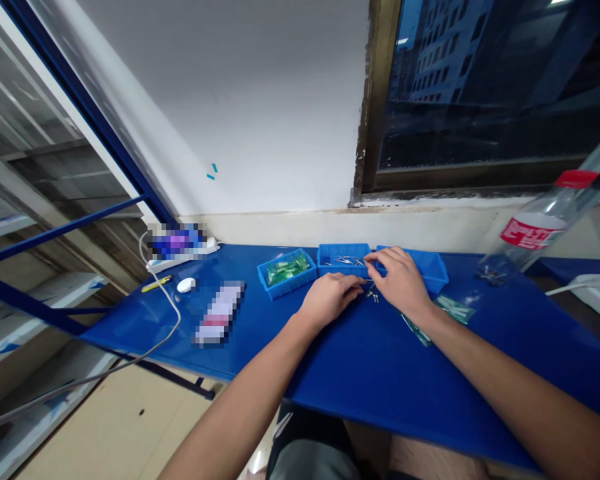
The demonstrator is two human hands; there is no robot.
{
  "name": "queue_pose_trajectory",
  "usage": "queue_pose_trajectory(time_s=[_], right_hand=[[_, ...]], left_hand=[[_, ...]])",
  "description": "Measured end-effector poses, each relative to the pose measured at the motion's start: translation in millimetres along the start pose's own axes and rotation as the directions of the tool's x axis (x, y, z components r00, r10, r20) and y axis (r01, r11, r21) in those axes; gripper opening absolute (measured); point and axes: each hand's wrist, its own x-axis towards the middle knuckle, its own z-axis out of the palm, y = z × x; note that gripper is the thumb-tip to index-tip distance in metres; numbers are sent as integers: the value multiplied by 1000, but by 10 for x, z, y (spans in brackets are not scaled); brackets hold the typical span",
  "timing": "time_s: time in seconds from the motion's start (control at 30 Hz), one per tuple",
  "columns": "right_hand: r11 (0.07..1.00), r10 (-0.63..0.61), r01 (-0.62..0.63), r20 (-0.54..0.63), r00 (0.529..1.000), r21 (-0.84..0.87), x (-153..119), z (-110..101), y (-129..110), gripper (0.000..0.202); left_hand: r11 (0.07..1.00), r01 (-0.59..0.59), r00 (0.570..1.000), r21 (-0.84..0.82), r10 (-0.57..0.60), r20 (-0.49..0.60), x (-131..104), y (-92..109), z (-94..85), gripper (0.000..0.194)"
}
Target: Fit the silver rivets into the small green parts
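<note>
Where thin metal pins (373, 292) lie, my left hand (331, 297) and right hand (399, 277) curl (I can't tell whether either grips).

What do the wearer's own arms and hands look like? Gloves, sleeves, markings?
Left hand and right hand are ungloved. Left forearm and right forearm are bare; no sleeve shows in frame. No watch, wristband, cable or marking visible on either. Rings: none that I can make out.
</note>
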Motion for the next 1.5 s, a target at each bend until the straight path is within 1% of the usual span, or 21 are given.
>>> queue_pose_trajectory(time_s=[0.13,0.27,0.4,0.5,0.57,0.63,0.7,0.77,0.83,0.97,1.03,1.07,1.13,1.2,1.27,1.33,1.4,1.5], right_hand=[[1000,4,-4,-12,1000,-14,7,-9,-7,11],[993,48,-56,-76,996,-100,-5,-78,32,11],[974,115,-135,-116,987,-181,-51,-184,129,12],[975,114,-130,-95,989,-182,-79,-247,136,13],[992,78,-84,-68,995,-93,-89,-270,65,13],[996,56,-55,-16,998,70,-104,-276,-62,12],[969,96,-108,63,993,223,-129,-266,-207,12],[937,138,-166,113,984,307,-162,-243,-323,11],[904,166,-217,165,972,369,-191,-210,-383,10],[787,231,-327,241,943,524,-217,-146,-382,12],[740,243,-349,256,936,574,-215,-135,-378,12],[732,247,-351,253,935,584,-212,-138,-383,12],[750,249,-338,231,941,569,-205,-158,-402,17],[796,242,-308,193,951,521,-199,-188,-419,22],[828,240,-284,152,959,484,-196,-216,-423,21],[836,248,-276,123,961,474,-197,-233,-412,17],[844,238,-267,121,964,466,-202,-237,-393,14],[864,196,-237,137,971,445,-218,-218,-360,11]], left_hand=[[999,15,995,-37,-18,-96,3,22,-20,22],[990,61,981,-128,-83,-177,14,44,-39,22],[955,108,963,-275,-170,-209,31,73,-59,23],[914,147,942,-379,-247,-230,42,89,-69,22],[879,164,925,-447,-295,-240,47,88,-69,21],[841,170,911,-514,-332,-243,50,80,-65,20],[805,169,900,-568,-360,-244,52,74,-60,20],[775,167,893,-610,-381,-239,52,74,-55,19],[754,168,886,-635,-397,-237,50,79,-51,19],[736,153,886,-660,-397,-238,51,95,-40,18],[722,143,893,-677,-389,-225,54,112,-40,19],[718,138,899,-683,-380,-218,56,124,-44,21],[737,128,913,-663,-349,-212,59,155,-60,26],[796,131,921,-591,-319,-226,57,187,-84,32],[844,167,927,-510,-310,-209,47,209,-107,38],[850,217,937,-481,-319,-142,33,216,-120,42],[835,238,947,-496,-314,-74,22,208,-119,41],[815,212,953,-539,-295,-71,23,179,-87,32]])
